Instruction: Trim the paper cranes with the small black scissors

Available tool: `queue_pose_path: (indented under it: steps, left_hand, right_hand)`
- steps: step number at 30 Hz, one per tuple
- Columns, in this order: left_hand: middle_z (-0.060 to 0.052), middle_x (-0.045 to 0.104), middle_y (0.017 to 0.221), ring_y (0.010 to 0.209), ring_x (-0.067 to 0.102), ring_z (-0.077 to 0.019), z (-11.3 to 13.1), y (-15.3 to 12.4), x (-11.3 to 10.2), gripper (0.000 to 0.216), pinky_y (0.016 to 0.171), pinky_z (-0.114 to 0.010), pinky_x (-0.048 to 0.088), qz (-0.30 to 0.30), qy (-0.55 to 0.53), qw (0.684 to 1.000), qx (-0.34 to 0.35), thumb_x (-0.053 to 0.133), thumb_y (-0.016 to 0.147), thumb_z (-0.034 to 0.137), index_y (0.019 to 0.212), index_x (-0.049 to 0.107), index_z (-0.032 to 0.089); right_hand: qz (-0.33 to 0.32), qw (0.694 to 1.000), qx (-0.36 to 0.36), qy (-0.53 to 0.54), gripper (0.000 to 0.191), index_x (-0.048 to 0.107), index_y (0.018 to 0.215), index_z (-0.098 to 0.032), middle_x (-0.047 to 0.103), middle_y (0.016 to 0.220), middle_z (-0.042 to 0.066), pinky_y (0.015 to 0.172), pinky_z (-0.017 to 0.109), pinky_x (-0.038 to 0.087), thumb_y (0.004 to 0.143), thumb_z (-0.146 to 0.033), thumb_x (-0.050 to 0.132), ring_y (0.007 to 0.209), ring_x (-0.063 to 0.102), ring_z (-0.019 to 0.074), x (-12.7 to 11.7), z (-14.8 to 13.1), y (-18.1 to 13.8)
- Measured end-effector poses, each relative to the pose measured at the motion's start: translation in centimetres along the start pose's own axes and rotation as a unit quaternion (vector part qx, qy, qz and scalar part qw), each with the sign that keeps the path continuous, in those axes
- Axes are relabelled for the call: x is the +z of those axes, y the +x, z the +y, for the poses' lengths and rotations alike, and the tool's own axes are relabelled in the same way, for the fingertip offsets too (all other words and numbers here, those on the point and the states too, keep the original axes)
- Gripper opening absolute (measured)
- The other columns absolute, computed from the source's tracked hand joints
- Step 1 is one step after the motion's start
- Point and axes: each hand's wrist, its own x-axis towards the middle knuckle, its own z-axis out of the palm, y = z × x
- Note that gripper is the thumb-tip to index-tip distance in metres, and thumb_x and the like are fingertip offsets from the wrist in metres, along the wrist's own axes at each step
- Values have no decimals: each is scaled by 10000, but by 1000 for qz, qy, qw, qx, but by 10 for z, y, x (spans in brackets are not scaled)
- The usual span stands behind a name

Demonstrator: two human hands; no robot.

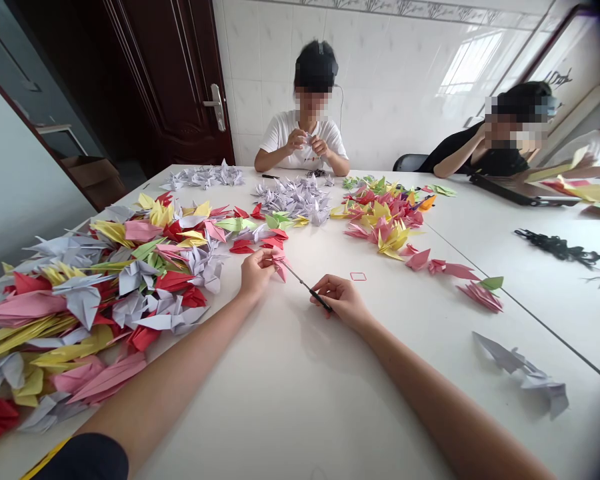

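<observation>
My left hand (256, 272) pinches a pink folded-paper crane (279, 264) over the middle of the white table. My right hand (343, 300) is closed around the black handle of a thin metal tool (307, 287). Its slim shaft slants up and left, and the tip reaches the crane; whether it goes into the paper I cannot tell. Left of my left arm lies a big heap of paper cranes (145, 267) in white, red, yellow, pink and green. A small red-pink rectangle outline (359, 277) is on the table near my right hand.
White cranes (293, 200) are piled at the far middle, with coloured cranes (380, 220) to their right. Two white cranes (525, 373) lie at near right, and black cords (557, 248) beyond. Across the table a person (303, 133) handles something small; other people sit at right.
</observation>
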Motion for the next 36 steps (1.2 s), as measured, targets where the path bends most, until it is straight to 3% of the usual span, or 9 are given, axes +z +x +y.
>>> queue_pose_path:
  steps: [17, 21, 27, 36]
  left_hand:
    - [-92, 768, 1016, 933, 712, -233, -1, 0, -1, 326, 904, -366, 542, 5, 34, 999, 1, 679, 696, 174, 1010, 767, 156]
    - [-87, 764, 1066, 1026, 698, -252, -5, 1, -2, 302, 973, -384, 515, 13, 48, 999, 16, 677, 743, 209, 1027, 775, 180]
    - [-86, 763, 1068, 1030, 692, -254, -4, 2, -1, 250, 1001, -394, 492, 43, 72, 996, 13, 651, 805, 212, 1016, 782, 196]
    - [-104, 748, 1111, 1032, 686, -242, -7, 3, -2, 282, 958, -366, 518, 48, 50, 998, 5, 638, 824, 229, 1070, 765, 177]
  right_hand:
    - [20, 999, 0, -28, 288, 676, 885, -193, 715, 739, 38, 437, 233, 435, 747, -429, 766, 567, 605, 146, 2, -2, -2]
    - [72, 992, -39, -101, 210, 681, 857, -202, 693, 705, 17, 457, 238, 360, 735, -356, 757, 515, 509, 115, 5, -3, -4]
    - [112, 950, -118, -268, 128, 705, 830, -215, 610, 636, -4, 546, 265, 375, 713, -265, 696, 572, 456, 132, 9, -4, -6]
    - [104, 938, -142, -297, 108, 691, 805, -215, 555, 622, -17, 565, 263, 381, 705, -257, 682, 574, 481, 140, 9, -3, -7]
